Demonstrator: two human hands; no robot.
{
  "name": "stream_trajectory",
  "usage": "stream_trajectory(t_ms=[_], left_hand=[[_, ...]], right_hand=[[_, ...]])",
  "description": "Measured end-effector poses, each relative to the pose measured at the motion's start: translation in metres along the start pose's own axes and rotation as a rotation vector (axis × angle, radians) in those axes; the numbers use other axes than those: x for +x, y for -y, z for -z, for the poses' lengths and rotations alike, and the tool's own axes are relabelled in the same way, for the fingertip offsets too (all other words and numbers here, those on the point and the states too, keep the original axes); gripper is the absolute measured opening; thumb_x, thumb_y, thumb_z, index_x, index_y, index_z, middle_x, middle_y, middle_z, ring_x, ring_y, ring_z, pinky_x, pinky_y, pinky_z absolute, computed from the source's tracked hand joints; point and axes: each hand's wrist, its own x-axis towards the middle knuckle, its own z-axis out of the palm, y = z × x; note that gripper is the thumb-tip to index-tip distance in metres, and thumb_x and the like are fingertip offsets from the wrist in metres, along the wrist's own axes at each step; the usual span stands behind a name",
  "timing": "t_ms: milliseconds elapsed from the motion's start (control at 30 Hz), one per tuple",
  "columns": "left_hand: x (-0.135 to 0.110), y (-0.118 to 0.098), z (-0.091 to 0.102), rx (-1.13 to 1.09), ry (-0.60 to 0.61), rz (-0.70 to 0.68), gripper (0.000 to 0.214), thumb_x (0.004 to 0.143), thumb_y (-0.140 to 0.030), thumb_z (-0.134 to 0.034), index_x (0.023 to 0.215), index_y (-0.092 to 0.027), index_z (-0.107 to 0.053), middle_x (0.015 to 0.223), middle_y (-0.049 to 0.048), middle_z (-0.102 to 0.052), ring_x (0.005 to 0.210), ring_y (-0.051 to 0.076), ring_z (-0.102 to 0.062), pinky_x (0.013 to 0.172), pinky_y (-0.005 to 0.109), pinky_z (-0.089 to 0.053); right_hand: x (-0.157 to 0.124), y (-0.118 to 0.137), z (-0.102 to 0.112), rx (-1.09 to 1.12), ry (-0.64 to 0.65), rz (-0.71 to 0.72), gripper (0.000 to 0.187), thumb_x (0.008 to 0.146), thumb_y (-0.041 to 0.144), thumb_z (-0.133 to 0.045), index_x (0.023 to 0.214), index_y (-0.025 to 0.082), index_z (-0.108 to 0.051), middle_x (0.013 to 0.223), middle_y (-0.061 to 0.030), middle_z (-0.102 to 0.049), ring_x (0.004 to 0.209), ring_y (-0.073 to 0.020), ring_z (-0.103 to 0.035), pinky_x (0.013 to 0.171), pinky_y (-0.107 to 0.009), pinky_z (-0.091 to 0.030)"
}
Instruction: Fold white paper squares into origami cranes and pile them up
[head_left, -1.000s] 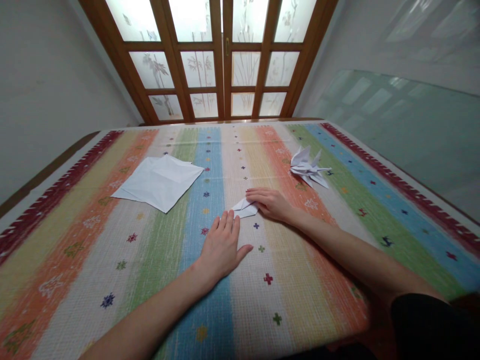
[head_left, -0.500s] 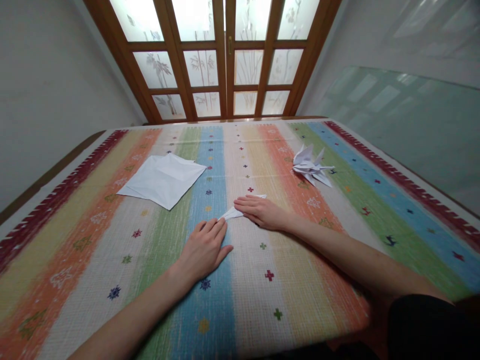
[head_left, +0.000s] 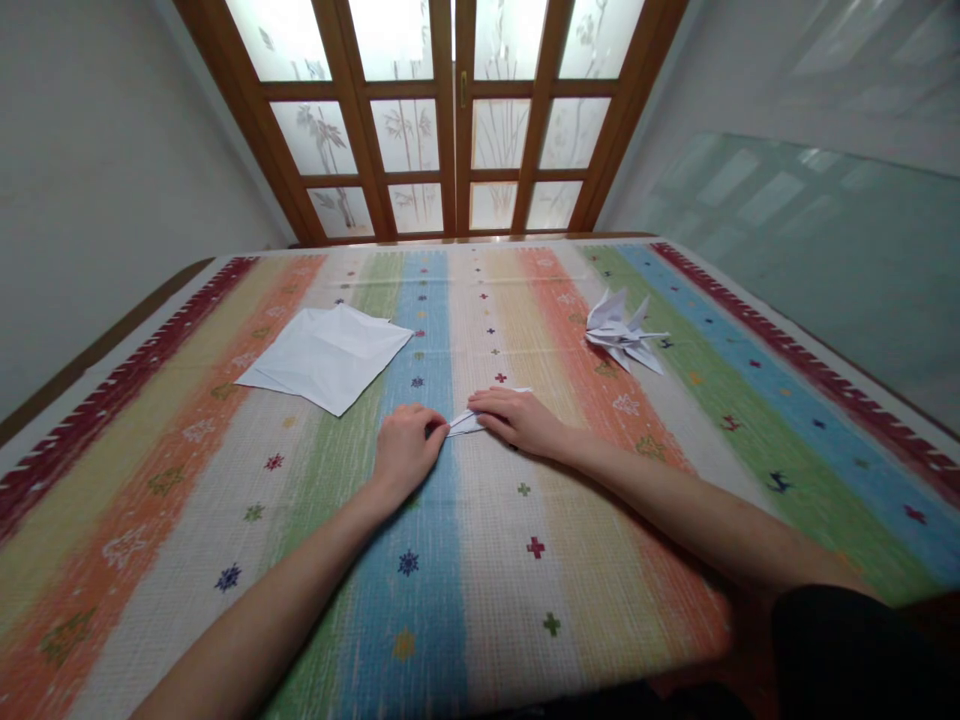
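A narrow piece of folded white paper lies on the striped tablecloth in front of me. My left hand pinches its pointed left tip between thumb and forefinger. Across the middle and right of the paper rests my right hand, its fingers lying flat and pressing down on it. Only a small corner of the paper shows beyond the right hand's fingers; the rest there is covered.
Flat white paper sheets lie stacked at the left. At the right sit folded paper cranes, bunched together. The striped tablecloth covers the table. Behind it stand wooden doors with frosted panes.
My left hand has gone from lying spread beside the paper's left tip to pinching that tip, its fingers curled in. The right hand stays nearly in place.
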Motion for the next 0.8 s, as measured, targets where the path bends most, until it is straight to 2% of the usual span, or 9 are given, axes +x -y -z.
stream_trajectory(t_ms=[233,467,533,600,667,700,800], left_hand=[[-0.008,0.005,0.0,0.034,-0.043,0.084,0.014,0.084,-0.025,-0.06,0.081,-0.021,-0.073,0.087,0.0065,-0.068,0.089,0.026,-0.058,0.08,0.039,-0.04],[-0.021,0.009,0.007,0.112,-0.048,0.052,0.015,0.084,-0.02,-0.053,0.08,-0.019,-0.068,0.088,0.0076,-0.067,0.09,0.027,-0.058,0.078,0.04,-0.043],[-0.026,0.007,0.006,0.166,-0.081,-0.022,0.019,0.086,-0.021,-0.051,0.09,-0.017,-0.069,0.099,0.0106,-0.068,0.097,0.028,-0.059,0.083,0.042,-0.045],[-0.031,0.003,0.002,0.215,-0.07,-0.194,0.029,0.092,-0.027,-0.046,0.11,-0.015,-0.065,0.121,0.0141,-0.064,0.114,0.029,-0.055,0.096,0.044,-0.042],[-0.035,-0.001,-0.006,0.249,0.052,-0.388,0.047,0.094,-0.04,-0.045,0.13,-0.012,-0.054,0.142,0.0166,-0.051,0.132,0.03,-0.044,0.108,0.046,-0.033],[-0.037,-0.003,-0.009,0.263,0.118,-0.434,0.056,0.093,-0.046,-0.045,0.136,-0.01,-0.048,0.146,0.0182,-0.045,0.137,0.03,-0.039,0.111,0.045,-0.03],[-0.041,-0.006,-0.012,0.298,0.245,-0.434,0.075,0.09,-0.059,-0.043,0.143,-0.006,-0.038,0.151,0.021,-0.037,0.142,0.031,-0.033,0.114,0.046,-0.025]], right_hand=[[-0.001,-0.011,-0.002,-0.001,-0.017,0.134,0.027,0.093,0.015,-0.048,0.108,0.018,-0.071,0.114,-0.0109,-0.071,0.11,-0.0212,-0.066,0.102,-0.04,-0.049],[-0.002,-0.015,-0.004,-0.001,-0.021,0.146,0.027,0.094,0.018,-0.049,0.109,0.022,-0.071,0.117,-0.0079,-0.071,0.113,-0.0199,-0.065,0.105,-0.041,-0.047],[-0.002,-0.014,-0.005,-0.023,-0.024,0.141,0.026,0.094,0.018,-0.05,0.108,0.022,-0.071,0.116,-0.0074,-0.071,0.112,-0.0198,-0.065,0.104,-0.041,-0.048],[-0.001,-0.013,-0.006,-0.044,-0.035,0.137,0.026,0.094,0.019,-0.05,0.107,0.021,-0.072,0.115,-0.0079,-0.072,0.111,-0.0201,-0.066,0.102,-0.041,-0.05],[-0.002,-0.012,-0.004,-0.062,-0.043,0.127,0.026,0.095,0.02,-0.049,0.107,0.021,-0.072,0.114,-0.008,-0.072,0.112,-0.0206,-0.066,0.1,-0.041,-0.051],[-0.003,-0.012,-0.003,-0.072,-0.042,0.118,0.026,0.096,0.021,-0.049,0.108,0.021,-0.072,0.115,-0.0078,-0.072,0.113,-0.0208,-0.065,0.1,-0.041,-0.051],[-0.009,-0.015,0.004,-0.098,-0.023,0.082,0.027,0.096,0.022,-0.05,0.113,0.022,-0.07,0.118,-0.0069,-0.071,0.117,-0.0218,-0.063,0.102,-0.043,-0.049]])
